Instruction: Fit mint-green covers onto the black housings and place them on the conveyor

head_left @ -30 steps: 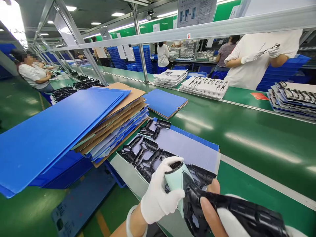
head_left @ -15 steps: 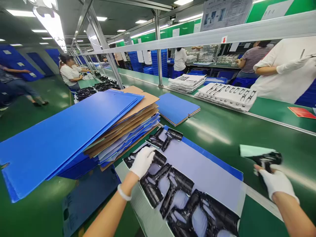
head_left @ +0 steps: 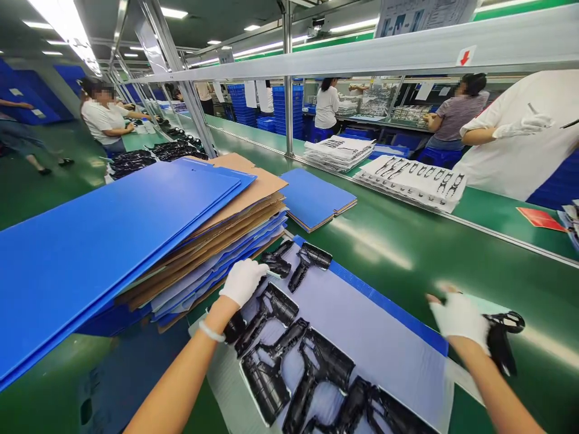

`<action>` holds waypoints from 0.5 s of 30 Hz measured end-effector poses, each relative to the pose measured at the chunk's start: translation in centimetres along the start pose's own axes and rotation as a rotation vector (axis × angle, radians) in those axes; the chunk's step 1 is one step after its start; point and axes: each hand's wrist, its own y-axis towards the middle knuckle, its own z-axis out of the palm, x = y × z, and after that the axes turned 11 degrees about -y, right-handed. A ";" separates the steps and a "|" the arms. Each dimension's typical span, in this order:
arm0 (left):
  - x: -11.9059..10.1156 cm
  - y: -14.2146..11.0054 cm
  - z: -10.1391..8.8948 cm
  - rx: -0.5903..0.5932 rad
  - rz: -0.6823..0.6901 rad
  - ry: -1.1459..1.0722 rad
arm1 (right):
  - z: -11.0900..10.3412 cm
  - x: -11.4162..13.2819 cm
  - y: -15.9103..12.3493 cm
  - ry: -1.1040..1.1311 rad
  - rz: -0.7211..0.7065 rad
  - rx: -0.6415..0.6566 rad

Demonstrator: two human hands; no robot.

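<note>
My left hand (head_left: 245, 280), in a white glove, has its fingers curled together beside a black hair dryer shell half (head_left: 277, 258) at the board's far corner; what the fingertips hold is hidden. More black shell halves (head_left: 326, 360) lie in rows on the pale grey-blue board (head_left: 384, 319) in front of me. My right hand (head_left: 461, 319), gloved and blurred, is over the green work surface with thumb and fingers apart and nothing seen between them. Just right of it lies a black hair dryer-shaped part (head_left: 501, 348), beside a pale green piece (head_left: 486, 306) partly hidden by the hand.
A tall stack of blue and brown sheets (head_left: 136, 211) stands at left, overhanging its support. A lower blue stack (head_left: 316, 196) sits behind the board. White trays of small black parts (head_left: 411, 178) line the far side. A metal rail (head_left: 362, 54) crosses above; a co-worker (head_left: 520, 132) stands opposite.
My right hand has let go of the black hair dryer-shaped part and moved left. My left hand has moved away from me and leftward along the shells. The view has shifted slightly.
</note>
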 end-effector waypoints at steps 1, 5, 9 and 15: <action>0.2 -0.5 -0.6 -0.018 -0.006 -0.038 | 0.4 3.8 -0.9 0.016 -0.130 0.024; -0.2 -3.4 -2.4 -0.114 -0.043 -0.234 | 2.0 19.2 -5.7 0.078 -0.608 0.138; -1.0 -6.7 -2.5 -0.231 -0.151 -0.394 | 3.4 27.9 -8.5 0.067 -0.615 0.225; 0.1 -9.2 -2.1 -0.484 -0.347 -0.477 | 3.7 26.4 -9.7 0.192 -0.484 0.117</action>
